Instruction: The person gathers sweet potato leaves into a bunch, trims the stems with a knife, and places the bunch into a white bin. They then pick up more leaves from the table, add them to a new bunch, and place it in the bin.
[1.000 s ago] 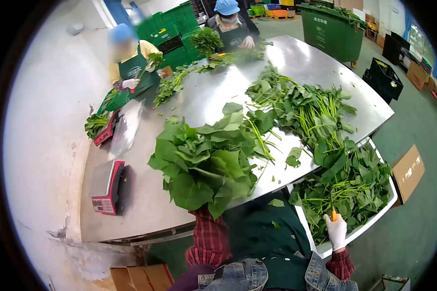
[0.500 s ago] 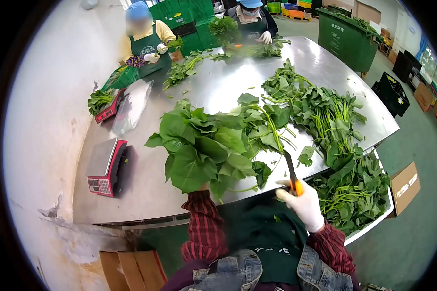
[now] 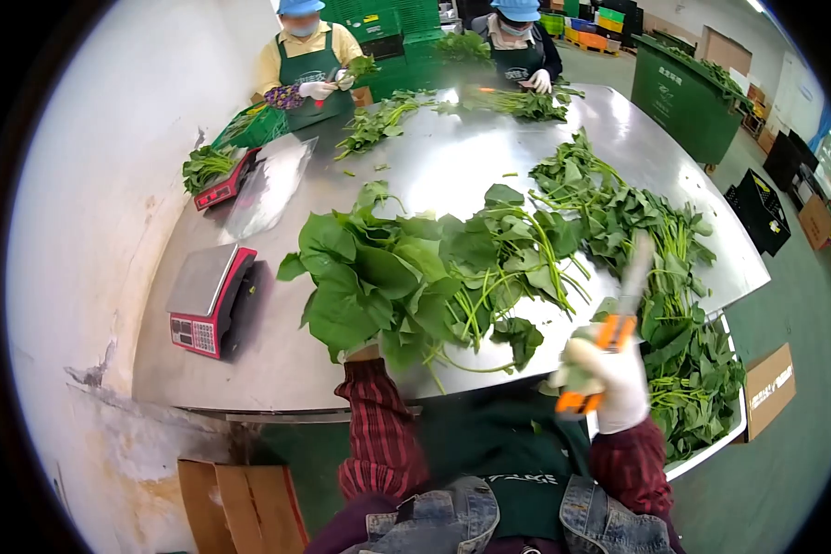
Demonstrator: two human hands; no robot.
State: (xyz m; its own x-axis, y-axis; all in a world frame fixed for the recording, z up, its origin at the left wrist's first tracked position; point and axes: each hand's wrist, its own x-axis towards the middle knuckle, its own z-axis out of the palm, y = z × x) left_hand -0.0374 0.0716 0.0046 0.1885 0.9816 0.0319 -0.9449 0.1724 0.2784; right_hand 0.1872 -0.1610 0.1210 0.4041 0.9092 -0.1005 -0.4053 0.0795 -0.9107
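A large bunch of leafy greens [image 3: 369, 277] covers most of my left hand [image 3: 364, 353], whose fingers are hidden beneath the leaves as it holds the bunch over the table's near edge. My right hand [image 3: 614, 379], in a white glove, is closed around a knife [image 3: 616, 334] with an orange and black handle. Its blade points up and is blurred by motion. A pale green piece, perhaps a leaf, shows by the right thumb. Loose stems and leaves [image 3: 517, 249] lie between the two hands, touching the held bunch.
A longer heap of greens [image 3: 628, 212] runs along the metal table's [image 3: 277, 369] right side, above a white crate of greens [image 3: 688, 406]. Two scales [image 3: 208, 300] stand at left, the farther loaded with greens. Two people [image 3: 314, 74] work across the table.
My right hand and the knife have swung right, away from the stems, the blade now upright. The held bunch has shifted slightly left relative to the table. The camera view has tilted a little.
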